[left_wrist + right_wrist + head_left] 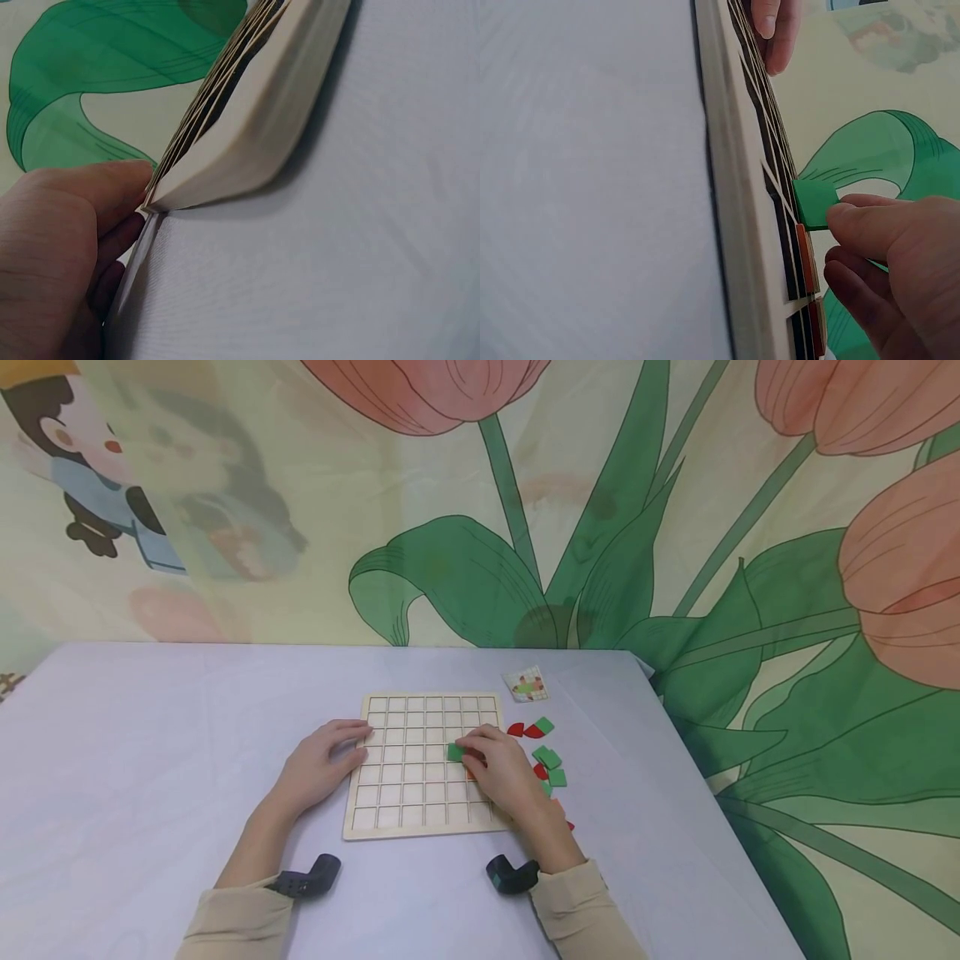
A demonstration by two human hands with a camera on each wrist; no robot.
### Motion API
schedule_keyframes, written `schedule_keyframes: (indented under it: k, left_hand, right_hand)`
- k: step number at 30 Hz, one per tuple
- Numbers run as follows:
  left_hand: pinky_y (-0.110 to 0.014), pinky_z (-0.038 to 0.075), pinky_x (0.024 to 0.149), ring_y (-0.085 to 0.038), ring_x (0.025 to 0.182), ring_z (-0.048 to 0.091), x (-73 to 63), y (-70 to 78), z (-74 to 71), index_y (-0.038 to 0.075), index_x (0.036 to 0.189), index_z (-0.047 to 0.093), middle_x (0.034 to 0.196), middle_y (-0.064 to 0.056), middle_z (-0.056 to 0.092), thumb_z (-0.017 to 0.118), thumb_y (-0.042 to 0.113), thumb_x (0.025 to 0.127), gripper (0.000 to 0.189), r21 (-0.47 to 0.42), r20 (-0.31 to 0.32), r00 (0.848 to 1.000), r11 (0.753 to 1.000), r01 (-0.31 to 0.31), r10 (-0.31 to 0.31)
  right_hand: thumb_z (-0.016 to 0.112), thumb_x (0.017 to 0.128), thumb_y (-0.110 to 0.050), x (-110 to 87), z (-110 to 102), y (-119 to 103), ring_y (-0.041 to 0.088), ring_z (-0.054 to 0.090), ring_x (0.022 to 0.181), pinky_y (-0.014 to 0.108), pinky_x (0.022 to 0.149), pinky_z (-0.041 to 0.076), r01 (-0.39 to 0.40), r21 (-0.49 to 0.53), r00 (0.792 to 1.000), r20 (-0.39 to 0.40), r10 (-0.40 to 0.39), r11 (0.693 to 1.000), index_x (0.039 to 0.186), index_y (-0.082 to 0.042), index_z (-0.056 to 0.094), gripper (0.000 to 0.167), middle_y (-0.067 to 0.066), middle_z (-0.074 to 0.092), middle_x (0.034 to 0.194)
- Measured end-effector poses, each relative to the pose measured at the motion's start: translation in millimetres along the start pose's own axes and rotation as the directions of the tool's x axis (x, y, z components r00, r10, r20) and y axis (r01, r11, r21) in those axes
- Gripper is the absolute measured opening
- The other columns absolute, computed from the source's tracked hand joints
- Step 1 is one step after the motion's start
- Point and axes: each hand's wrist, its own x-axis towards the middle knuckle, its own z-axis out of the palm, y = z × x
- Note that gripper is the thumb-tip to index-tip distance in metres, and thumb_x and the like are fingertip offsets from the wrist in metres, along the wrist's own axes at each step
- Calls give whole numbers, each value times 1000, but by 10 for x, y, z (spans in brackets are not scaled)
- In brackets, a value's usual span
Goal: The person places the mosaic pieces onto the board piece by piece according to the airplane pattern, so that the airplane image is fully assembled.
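A pale wooden grid board (pixel 390 818) lies on the white table. My right hand (pixel 498 768) pinches a green square tile (pixel 454 752) between thumb and fingertips over the right part of the grid. In the right wrist view the green tile (pixel 815 204) is tilted at the board, just beyond an orange-red piece (pixel 805 255) set in a cell. My left hand (pixel 318 767) rests against the board's left edge, thumb and fingers extended and touching it. In the left wrist view that hand (pixel 52 240) meets the board's rim (pixel 225 169). My right hand hides some cells.
Loose green squares (pixel 557 777) and red petal-shaped pieces (pixel 515 729) lie right of the board, partly behind my right hand. A small pattern card (pixel 527 685) lies near the board's far right corner. A printed tulip backdrop (pixel 465 585) hangs behind the table.
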Motion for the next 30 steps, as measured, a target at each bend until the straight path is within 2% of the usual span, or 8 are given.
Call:
schedule_keyframes:
  k: [7,17,23,30]
  left_hand:
    - [-55,27,113,-34,138,35,3,20,-5,12,131,57,142,-7,49,57,26,94,40,-19,10,999,999,41,-40]
    - [-55,27,113,-34,138,35,-7,20,-4,12,131,57,141,-7,49,57,26,94,39,-8,8,999,999,40,-40]
    - [-55,27,113,-34,138,36,-8,10,2,12,130,58,141,-7,50,57,26,94,39,-18,0,1000,1000,25,-25]
    - [-54,28,113,-33,138,36,0,4,6,12,129,58,141,-6,50,57,27,94,38,-17,-3,1000,1000,26,-26]
  right_hand:
    - [70,86,-14,6,2,2,11,59,104,23,88,55,-2,-32,1000,13,3,999,117,-18,69,31,-6,63,113]
    - [71,86,-18,2,22,10,12,59,109,25,90,54,-5,-72,1000,15,6,997,119,-19,67,33,-6,63,115]
    - [71,86,-18,9,36,19,11,59,108,26,94,52,32,-96,999,7,-32,995,113,-19,70,27,-8,65,110]
    - [71,86,-20,2,31,16,12,59,109,27,96,52,46,-106,999,16,-44,993,114,-18,69,28,-6,66,111]
